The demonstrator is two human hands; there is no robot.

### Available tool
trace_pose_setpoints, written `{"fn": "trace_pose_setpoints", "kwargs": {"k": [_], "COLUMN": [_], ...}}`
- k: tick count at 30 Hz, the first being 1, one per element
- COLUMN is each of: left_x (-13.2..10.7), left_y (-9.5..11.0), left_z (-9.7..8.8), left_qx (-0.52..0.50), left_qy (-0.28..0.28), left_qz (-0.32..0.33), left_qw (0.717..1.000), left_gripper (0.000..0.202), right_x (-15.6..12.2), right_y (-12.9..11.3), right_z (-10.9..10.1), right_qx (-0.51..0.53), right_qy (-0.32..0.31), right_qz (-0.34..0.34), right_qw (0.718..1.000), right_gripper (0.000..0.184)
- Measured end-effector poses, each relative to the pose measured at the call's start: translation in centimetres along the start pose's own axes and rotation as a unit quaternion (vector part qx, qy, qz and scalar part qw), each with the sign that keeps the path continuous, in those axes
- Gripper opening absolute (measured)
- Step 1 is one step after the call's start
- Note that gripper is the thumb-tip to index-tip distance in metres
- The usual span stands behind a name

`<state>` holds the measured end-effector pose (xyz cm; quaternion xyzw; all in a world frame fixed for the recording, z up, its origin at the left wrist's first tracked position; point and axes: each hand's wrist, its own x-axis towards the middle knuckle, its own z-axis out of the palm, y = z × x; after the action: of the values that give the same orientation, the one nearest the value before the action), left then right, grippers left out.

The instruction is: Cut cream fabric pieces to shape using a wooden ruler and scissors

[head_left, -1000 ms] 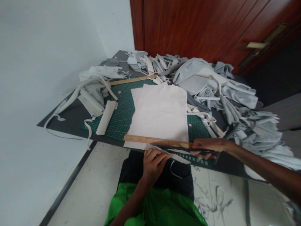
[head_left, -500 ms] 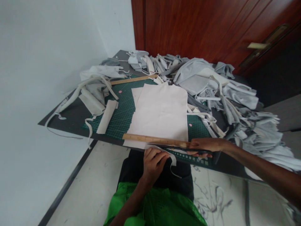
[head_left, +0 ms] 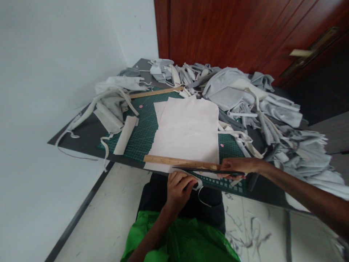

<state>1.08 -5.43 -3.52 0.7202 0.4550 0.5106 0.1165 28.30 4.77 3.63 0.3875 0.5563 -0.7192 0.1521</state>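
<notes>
A large piece of white fabric (head_left: pixel 188 131) lies across the green cutting mat (head_left: pixel 141 134), close to the table's front edge. Over its near side runs a wooden ruler (head_left: pixel 174 161). My right hand (head_left: pixel 234 167) is closed round the handles of black scissors (head_left: pixel 199 170), whose blades point left along the ruler's near edge. Just below the blades, my left hand (head_left: pixel 178 187) pinches the fabric's near edge, where a narrow cut strip (head_left: pixel 199 185) curls out to the right with a thread hanging from it.
Grey and white fabric scraps (head_left: pixel 231 87) are heaped along the back and right of the table. Rolled cloth pieces (head_left: pixel 126 135) and a second wooden ruler (head_left: pixel 155 92) lie left and behind. Scraps litter the floor (head_left: pixel 251 233); a wooden door (head_left: pixel 231 36) stands behind.
The scissor blades have come closer together. The cut strip has curled up nearer to my left hand. Both hands stay in nearly the same place, and the view has shifted slightly.
</notes>
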Motion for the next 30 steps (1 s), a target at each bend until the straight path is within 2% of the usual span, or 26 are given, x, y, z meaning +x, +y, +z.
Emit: {"fn": "trace_pose_setpoints", "kwargs": {"k": [11,25,30], "left_x": [-0.2,-0.2,-0.3], "left_y": [-0.1,0.0,-0.1], "left_z": [0.3,0.0,0.1], "left_qx": [0.018,0.007,0.01], "left_qy": [-0.015,-0.036,-0.036], "left_qz": [-0.003,-0.009,-0.007], "left_qw": [1.0,0.999,0.999], "left_gripper": [0.013,0.013,0.011], "right_x": [-0.3,0.9,0.9], "right_y": [-1.9,-2.5,-2.4], "right_z": [1.9,2.0,2.4], "right_qx": [0.0,0.018,0.034], "right_qy": [0.025,0.018,0.019], "right_qz": [0.054,0.014,0.043], "right_qw": [0.998,1.0,0.998], "right_gripper": [0.058,0.063,0.059]}}
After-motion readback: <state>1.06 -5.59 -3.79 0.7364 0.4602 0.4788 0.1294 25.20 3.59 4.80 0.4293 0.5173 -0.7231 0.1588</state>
